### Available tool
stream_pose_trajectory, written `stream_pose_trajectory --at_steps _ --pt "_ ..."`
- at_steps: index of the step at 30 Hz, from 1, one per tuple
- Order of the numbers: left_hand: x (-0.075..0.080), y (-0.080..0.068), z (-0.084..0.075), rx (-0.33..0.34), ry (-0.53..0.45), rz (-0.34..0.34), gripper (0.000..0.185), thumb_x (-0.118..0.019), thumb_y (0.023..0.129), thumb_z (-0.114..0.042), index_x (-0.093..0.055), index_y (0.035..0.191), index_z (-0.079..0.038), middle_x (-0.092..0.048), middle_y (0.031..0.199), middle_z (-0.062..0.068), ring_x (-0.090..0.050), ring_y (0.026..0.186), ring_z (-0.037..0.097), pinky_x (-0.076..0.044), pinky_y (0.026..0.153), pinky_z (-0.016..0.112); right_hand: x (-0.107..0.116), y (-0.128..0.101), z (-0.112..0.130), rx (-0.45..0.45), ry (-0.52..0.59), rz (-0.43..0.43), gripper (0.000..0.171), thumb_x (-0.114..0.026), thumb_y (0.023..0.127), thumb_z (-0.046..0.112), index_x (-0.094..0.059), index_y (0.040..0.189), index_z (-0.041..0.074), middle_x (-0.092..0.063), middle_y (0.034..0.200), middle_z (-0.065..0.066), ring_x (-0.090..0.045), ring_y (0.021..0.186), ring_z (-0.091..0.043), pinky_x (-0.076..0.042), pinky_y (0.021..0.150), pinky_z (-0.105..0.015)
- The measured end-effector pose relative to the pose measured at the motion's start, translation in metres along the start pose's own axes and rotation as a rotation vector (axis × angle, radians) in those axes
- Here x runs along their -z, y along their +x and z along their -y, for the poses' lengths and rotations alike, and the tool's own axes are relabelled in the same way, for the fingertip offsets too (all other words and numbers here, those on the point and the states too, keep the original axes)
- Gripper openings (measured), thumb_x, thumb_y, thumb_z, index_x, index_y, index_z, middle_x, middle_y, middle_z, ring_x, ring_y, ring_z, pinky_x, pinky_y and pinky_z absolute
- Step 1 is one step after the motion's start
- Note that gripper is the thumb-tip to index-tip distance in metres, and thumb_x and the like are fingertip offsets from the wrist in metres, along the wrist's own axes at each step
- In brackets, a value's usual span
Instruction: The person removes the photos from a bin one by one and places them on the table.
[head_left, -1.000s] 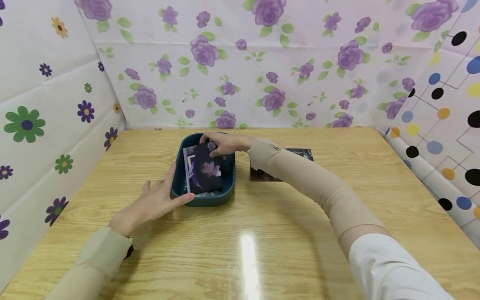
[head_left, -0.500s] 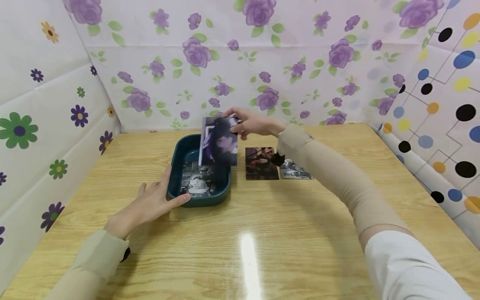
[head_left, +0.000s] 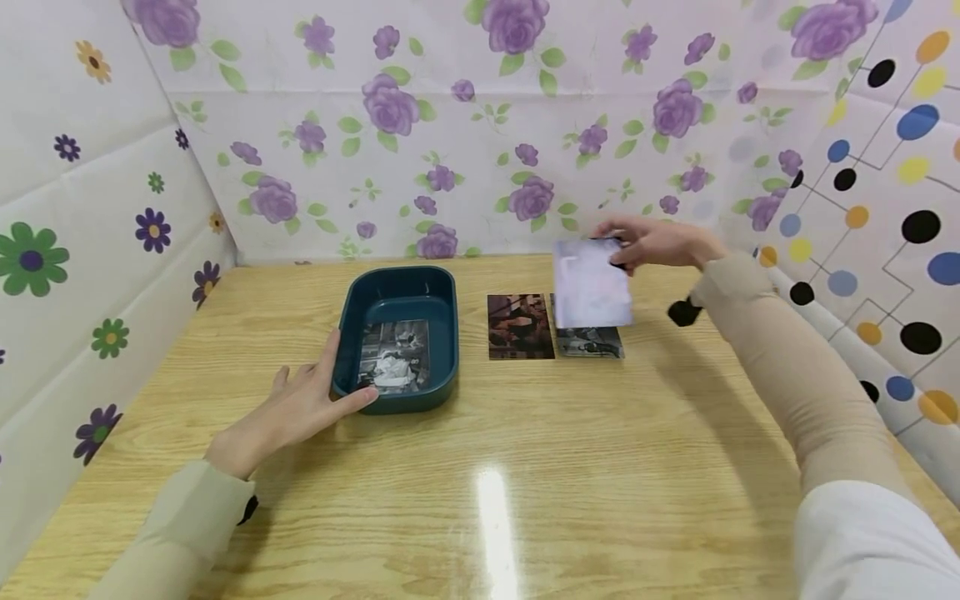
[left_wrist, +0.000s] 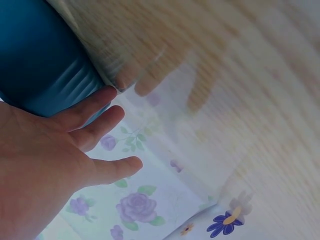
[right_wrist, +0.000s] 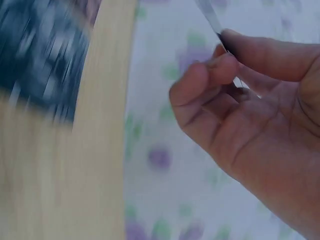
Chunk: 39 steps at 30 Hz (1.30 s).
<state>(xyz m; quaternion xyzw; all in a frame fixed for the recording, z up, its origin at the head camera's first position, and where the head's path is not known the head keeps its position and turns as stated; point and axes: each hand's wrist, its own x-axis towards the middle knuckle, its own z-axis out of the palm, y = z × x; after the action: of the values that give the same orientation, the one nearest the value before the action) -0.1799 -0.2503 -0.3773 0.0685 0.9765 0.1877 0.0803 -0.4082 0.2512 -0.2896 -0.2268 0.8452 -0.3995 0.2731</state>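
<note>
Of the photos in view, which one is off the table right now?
The pale, blurred photo pinched in the right hand, held above the table. The other three lie flat: one inside the teal tray, two side by side on the table right of it.

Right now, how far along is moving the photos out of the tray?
Two photos already lie on the table beside the tray. The right hand has a third photo in its grip, above them. One photo remains in the tray, steadied by the left hand.
</note>
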Motion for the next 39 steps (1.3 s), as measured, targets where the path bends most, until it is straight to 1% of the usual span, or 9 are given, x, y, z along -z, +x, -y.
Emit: stream_pose_trajectory --at_steps 4,8,10,14,19,25,28,34,39 --pt "0.001 -0.001 0.0 0.002 0.002 0.004 0.108 -0.042 0.088 -0.074 0.019 0.153 -0.014 -0.049 0.14 0.029 -0.032 0.137 0.05 -0.001 0.107 0.074 0.019 -0.03 -0.04 -0.1 0.006 -0.014 0.051 -0.048 0.099 0.004 -0.03 0.147 0.011 -0.034 0.135 -0.013 -0.051 0.087 -0.019 -0.053 0.077 -0.037" --pt "0.0 -0.002 0.001 0.009 0.007 0.006 0.108 -0.042 0.088 -0.074 0.019 0.153 -0.014 -0.045 0.143 0.03 -0.032 0.137 0.051 -0.001 0.107 0.075 0.024 -0.047 -0.074 -0.144 0.004 -0.031 0.054 -0.049 0.099 0.005 -0.028 0.149 0.011 -0.031 0.141 -0.017 -0.051 0.088 -0.019 -0.053 0.077 -0.038" --pt "-0.001 -0.003 0.001 0.011 0.007 0.006 0.108 -0.042 0.088 -0.074 0.019 0.153 -0.013 -0.044 0.144 0.03 -0.032 0.137 0.051 -0.002 0.106 0.075 0.022 -0.05 -0.085 -0.139 -0.003 -0.039 0.053 -0.049 0.099 0.004 -0.03 0.148 0.009 -0.033 0.14 -0.02 -0.05 0.084 -0.02 -0.052 0.075 -0.041" --pt "-0.002 -0.003 0.002 0.013 0.009 0.005 0.108 -0.042 0.088 -0.074 0.019 0.153 -0.014 -0.049 0.14 0.029 -0.032 0.137 0.051 -0.002 0.106 0.075 0.014 -0.049 -0.101 -0.126 -0.013 -0.065 0.05 -0.051 0.098 0.002 -0.034 0.144 0.003 -0.044 0.121 -0.021 -0.049 0.072 -0.019 -0.053 0.069 -0.044" --pt "-0.003 -0.003 0.002 0.009 0.002 0.002 0.108 -0.042 0.088 -0.074 0.02 0.153 -0.014 -0.055 0.134 0.028 -0.033 0.136 0.051 -0.002 0.106 0.075 0.001 -0.042 -0.109 -0.126 -0.117 -0.114 0.047 -0.053 0.095 -0.001 -0.039 0.139 0.001 -0.049 0.102 -0.016 -0.047 0.066 -0.02 -0.052 0.062 -0.041" --pt "-0.003 -0.002 0.003 -0.001 -0.006 0.002 0.107 -0.042 0.088 -0.073 0.021 0.153 -0.015 -0.051 0.138 0.029 -0.034 0.136 0.051 -0.002 0.105 0.076 -0.008 -0.032 -0.113 -0.046 -0.331 -0.19 0.041 -0.061 0.09 -0.002 -0.049 0.129 -0.001 -0.05 0.081 -0.014 -0.042 0.061 -0.018 -0.045 0.057 -0.035" --pt "-0.003 -0.002 0.003 -0.003 -0.005 0.004 0.107 -0.042 0.088 -0.073 0.02 0.153 -0.015 -0.051 0.138 0.029 -0.034 0.136 0.051 -0.002 0.106 0.076 -0.012 -0.03 -0.114 -0.031 -0.444 -0.236 0.041 -0.066 0.087 0.002 -0.051 0.125 -0.002 -0.052 0.087 -0.019 -0.043 0.066 -0.021 -0.042 0.063 -0.036" --pt "-0.001 0.0 0.001 -0.005 0.0 0.004 0.108 -0.042 0.088 -0.074 0.021 0.153 -0.014 -0.049 0.139 0.03 -0.034 0.137 0.05 -0.001 0.106 0.075 -0.015 -0.028 -0.116 -0.067 -0.641 -0.31 0.057 -0.075 0.083 0.019 -0.047 0.124 -0.008 -0.057 0.107 -0.029 -0.055 0.093 -0.036 -0.044 0.084 -0.051" --pt "0.001 0.002 0.0 -0.005 0.002 0.006 0.108 -0.042 0.088 -0.074 0.021 0.153 -0.015 -0.05 0.139 0.029 -0.034 0.137 0.05 -0.001 0.106 0.075 -0.019 -0.029 -0.101 -0.11 -0.744 -0.318 0.067 -0.076 0.082 0.029 -0.044 0.127 -0.008 -0.05 0.113 -0.033 -0.054 0.092 -0.038 -0.045 0.083 -0.054"
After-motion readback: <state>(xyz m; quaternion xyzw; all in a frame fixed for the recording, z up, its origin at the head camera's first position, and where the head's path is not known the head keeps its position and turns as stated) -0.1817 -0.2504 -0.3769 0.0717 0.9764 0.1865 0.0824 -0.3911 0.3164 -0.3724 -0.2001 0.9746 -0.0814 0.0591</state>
